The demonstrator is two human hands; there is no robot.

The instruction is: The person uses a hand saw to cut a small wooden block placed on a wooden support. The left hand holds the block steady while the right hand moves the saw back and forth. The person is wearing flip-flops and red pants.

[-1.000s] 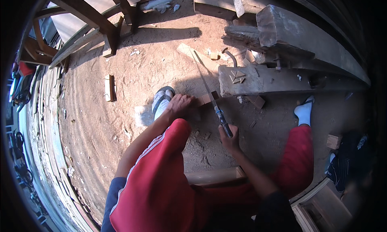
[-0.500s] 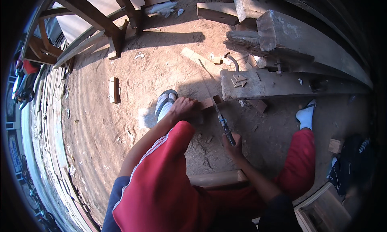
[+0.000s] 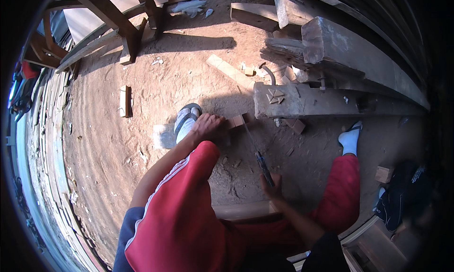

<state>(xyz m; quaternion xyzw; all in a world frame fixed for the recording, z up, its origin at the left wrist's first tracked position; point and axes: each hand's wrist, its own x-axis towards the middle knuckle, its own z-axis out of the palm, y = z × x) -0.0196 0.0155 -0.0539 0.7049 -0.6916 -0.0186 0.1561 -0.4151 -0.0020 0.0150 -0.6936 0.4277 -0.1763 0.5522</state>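
My left hand [image 3: 209,126] is closed on a short reddish wooden block [image 3: 237,121], beside my sandalled left foot [image 3: 188,117]. The grip is partly hidden behind the knuckles. In my right hand [image 3: 272,186] is the dark handle of a handsaw [image 3: 264,168]. Its thin blade points away from me and meets the wooden block near its right part. The blade is faint from motion and hard to follow past the block. A pale flat board [image 3: 163,136] lies by my left foot.
A heavy timber beam [image 3: 302,100] with small wooden wedges [image 3: 275,96] on top lies to the right. Further timbers [image 3: 338,42] are stacked behind it. A bent metal rod [image 3: 268,73] stands by its end. A wooden frame [image 3: 127,40] is at far left, a small block [image 3: 124,101] below it.
The saw has been drawn back toward me, with my right hand lower. My left hand still holds the block. The whole view has shifted slightly.
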